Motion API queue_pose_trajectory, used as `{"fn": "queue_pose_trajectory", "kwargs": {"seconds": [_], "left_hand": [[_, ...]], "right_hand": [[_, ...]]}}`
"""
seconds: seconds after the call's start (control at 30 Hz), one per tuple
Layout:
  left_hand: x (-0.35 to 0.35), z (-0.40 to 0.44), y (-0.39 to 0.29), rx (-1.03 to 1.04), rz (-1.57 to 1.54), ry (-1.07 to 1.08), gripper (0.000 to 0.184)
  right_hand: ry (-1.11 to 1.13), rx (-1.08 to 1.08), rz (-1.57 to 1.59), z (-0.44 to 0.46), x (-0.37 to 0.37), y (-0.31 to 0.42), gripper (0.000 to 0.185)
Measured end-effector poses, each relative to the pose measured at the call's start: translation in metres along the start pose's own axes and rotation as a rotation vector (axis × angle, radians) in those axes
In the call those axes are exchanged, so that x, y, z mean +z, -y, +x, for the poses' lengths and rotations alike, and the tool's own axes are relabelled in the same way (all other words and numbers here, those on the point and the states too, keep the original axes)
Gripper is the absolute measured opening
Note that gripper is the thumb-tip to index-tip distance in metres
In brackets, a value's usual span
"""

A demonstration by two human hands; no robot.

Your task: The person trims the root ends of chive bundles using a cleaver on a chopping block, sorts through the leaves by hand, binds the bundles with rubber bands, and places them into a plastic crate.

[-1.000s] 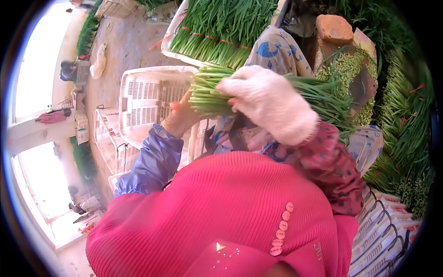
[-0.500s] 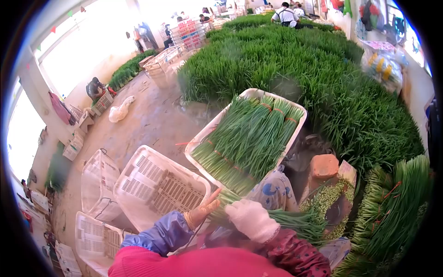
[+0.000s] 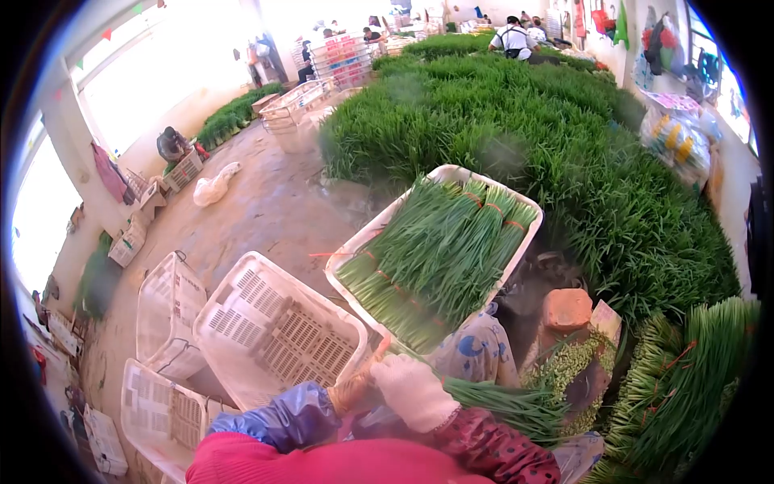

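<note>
My right hand, in a white knit glove, is closed around a bunch of garlic chives, whose green leaves trail to the right. My left hand, with a tan covering, presses against the same bunch at its stalk end, touching the right glove; its fingers are partly hidden. Just beyond, a white plastic crate holds several chive bundles tied with orange-red bands. At the right lies a pile of more chives, some banded.
Plastic crates stand at the left. A reddish brick sits by a board with trimmings. Loose chives cover the floor ahead. People work farther back, and a white bag lies on the floor.
My hands have come closer together, the right glove moving left and slightly down toward my left hand. The view has shifted a little; the crates stay in place.
</note>
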State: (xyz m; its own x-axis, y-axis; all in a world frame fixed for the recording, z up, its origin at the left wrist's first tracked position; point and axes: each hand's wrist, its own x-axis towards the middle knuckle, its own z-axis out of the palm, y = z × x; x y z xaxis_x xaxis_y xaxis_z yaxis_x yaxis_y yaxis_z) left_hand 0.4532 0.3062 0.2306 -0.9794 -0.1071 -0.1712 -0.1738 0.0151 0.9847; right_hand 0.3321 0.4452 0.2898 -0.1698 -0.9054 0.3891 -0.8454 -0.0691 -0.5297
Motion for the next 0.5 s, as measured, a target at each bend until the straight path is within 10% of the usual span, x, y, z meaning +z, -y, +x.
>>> {"fn": "queue_pose_trajectory", "kwargs": {"seconds": [0.2, 0.27, 0.43, 0.5], "left_hand": [[0.017, -0.003, 0.002, 0.176, 0.229, -0.172, 0.029], [0.033, -0.001, -0.071, -0.094, -0.32, -0.355, 0.046], [0.01, -0.001, -0.045, -0.463, -0.761, -0.634, 0.071], [-0.018, 0.004, 0.018, -0.297, -2.544, -0.543, 0.059]], "right_hand": [[-0.156, -0.185, 0.213, -0.002, -0.041, 0.003, 0.032], [-0.084, 0.038, 0.172, -0.027, -0.065, -0.004, 0.079], [0.207, 0.265, -0.071, -0.072, -0.046, -0.035, 0.114], [0.264, 0.277, -0.118, -0.077, -0.035, -0.031, 0.114]]}}
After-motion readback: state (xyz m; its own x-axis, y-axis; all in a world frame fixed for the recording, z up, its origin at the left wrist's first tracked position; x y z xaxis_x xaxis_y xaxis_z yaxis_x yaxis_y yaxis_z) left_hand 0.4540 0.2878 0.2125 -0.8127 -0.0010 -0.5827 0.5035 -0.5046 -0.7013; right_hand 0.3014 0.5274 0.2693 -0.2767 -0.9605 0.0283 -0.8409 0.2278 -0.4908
